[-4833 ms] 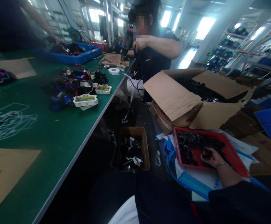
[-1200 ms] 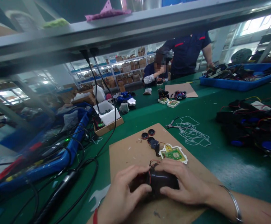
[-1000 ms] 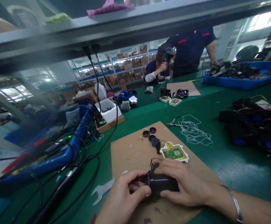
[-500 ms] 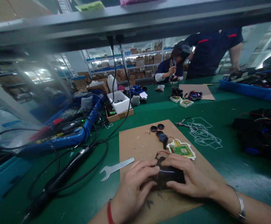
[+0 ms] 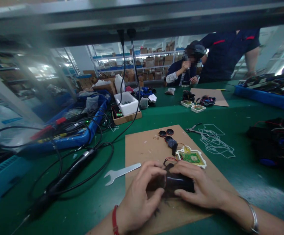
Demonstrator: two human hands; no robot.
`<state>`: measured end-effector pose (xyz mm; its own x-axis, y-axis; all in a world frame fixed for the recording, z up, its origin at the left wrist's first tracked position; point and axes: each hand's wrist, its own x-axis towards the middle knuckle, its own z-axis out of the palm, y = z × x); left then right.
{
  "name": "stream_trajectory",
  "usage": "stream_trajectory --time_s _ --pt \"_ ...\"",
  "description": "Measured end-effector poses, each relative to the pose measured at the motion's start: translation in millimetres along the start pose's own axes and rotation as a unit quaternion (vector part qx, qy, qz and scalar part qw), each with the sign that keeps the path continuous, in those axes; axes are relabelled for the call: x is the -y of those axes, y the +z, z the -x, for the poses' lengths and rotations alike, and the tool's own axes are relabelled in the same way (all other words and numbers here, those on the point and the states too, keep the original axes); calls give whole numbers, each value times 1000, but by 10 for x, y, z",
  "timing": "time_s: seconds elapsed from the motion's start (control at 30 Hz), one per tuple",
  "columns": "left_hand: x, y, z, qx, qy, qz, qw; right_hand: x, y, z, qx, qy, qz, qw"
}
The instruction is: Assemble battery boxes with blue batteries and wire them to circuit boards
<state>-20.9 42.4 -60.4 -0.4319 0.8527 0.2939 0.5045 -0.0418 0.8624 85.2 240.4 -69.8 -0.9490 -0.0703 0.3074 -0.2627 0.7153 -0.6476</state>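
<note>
A glossy black cylindrical part (image 5: 179, 182) lies on its side over the brown board (image 5: 140, 147), between my two hands. My right hand (image 5: 202, 186) wraps round its right end, thumb below and fingers on top. My left hand (image 5: 140, 197) curls round the dark left end, thumb and fingertips touching it near the middle. My palms and fingers hide both ends. Just behind is a green circuit board in a white-edged frame (image 5: 192, 158), with red and black wires running towards the black part. Several small round black speakers (image 5: 170, 132) lie farther up the board.
A flat open-ended wrench (image 5: 122, 173) overlaps the board's left edge. Left of it lies a black corded electric screwdriver (image 5: 75, 168). Pliers (image 5: 193, 128) and tangled white gaskets (image 5: 216, 142) are on the right. Blue bins (image 5: 96, 122) flank the bench, with two people across it.
My left hand's fingers and thumb have spread a little wider round the black part's left end. My right hand keeps its grip. The view has shifted slightly.
</note>
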Motion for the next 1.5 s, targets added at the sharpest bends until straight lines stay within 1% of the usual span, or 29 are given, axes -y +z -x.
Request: stream_trajectory --time_s 0.07,0.1,0.17,0.2,0.23,0.27,0.37,0.4,0.43,0.57,0.6,0.63,0.67,0.77,0.8,0.83,0.87,0.93,1.0,1.1,1.17,1.23,1.37,1.43,1.5 --pt "21 20 -3 -28 -42 35 998 1 -3 3 -2 2 -1 1000" --pt "25 22 -9 -34 -61 37 997 3 -5 4 -4 0 -3 1000" --pt "19 7 -26 -24 -98 8 995 6 -10 7 -7 -6 -8 1000" --pt "11 -9 -34 -14 -105 -16 994 6 -13 7 -8 -8 -12 1000" --pt "1 -27 -39 -5 -98 -41 994 4 -14 7 -10 -9 -15 1000" --pt "-8 -46 -42 4 -76 -66 995 2 -15 7 -11 -9 -17 1000" --pt "-24 -80 -34 23 18 -117 993 -5 -13 5 -15 -4 -18 1000" --pt "-25 -81 -28 25 28 -119 992 -4 -12 3 -16 -2 -18 1000" --pt "-24 -76 -24 20 20 -113 993 -2 -10 1 -15 0 -19 1000" --pt "-12 -45 -28 -2 -99 -56 993 12 -9 -1 -10 1 -14 1000" --pt "-6 -42 -33 1 -113 -53 992 12 -10 -1 -9 0 -12 1000" --pt "2 -43 -37 8 -109 -60 992 9 -11 -1 -6 -1 -11 1000" --pt "12 -46 -39 15 -83 -75 994 4 -12 0 -4 -1 -12 1000" --pt "40 -62 -28 34 48 -128 990 -16 -14 -1 -4 -4 -15 1000" --pt "44 -66 -21 41 76 -137 987 -20 -13 -1 -7 -4 -15 1000" --pt "43 -69 -14 43 84 -138 986 -21 -12 -2 -8 -3 -14 1000" --pt "36 -71 -10 42 72 -131 988 -20 -11 -3 -9 -2 -14 1000" --pt "9 -74 -13 29 19 -100 994 -9 -9 -6 -8 0 -16 1000" --pt "-17 -74 -29 21 -35 -42 998 4 -9 -9 -4 -5 -20 1000" --pt "-24 -64 -56 31 -91 77 992 18 -16 -19 3 -12 -24 1000" --pt "-12 -50 -64 25 -117 118 986 18 -20 -27 4 -17 -26 999" --pt "-6 -36 -63 13 -131 102 986 13 -20 -33 1 -23 -28 999" --pt "-37 -24 -60 -3 -137 62 989 6 -5 -25 -9 -31 -27 999" --pt "-57 -23 -65 -4 -146 79 986 11 5 -17 -9 -30 -24 999" --pt "-56 -19 -75 0 -171 116 979 24 15 -13 -7 -27 -21 999"
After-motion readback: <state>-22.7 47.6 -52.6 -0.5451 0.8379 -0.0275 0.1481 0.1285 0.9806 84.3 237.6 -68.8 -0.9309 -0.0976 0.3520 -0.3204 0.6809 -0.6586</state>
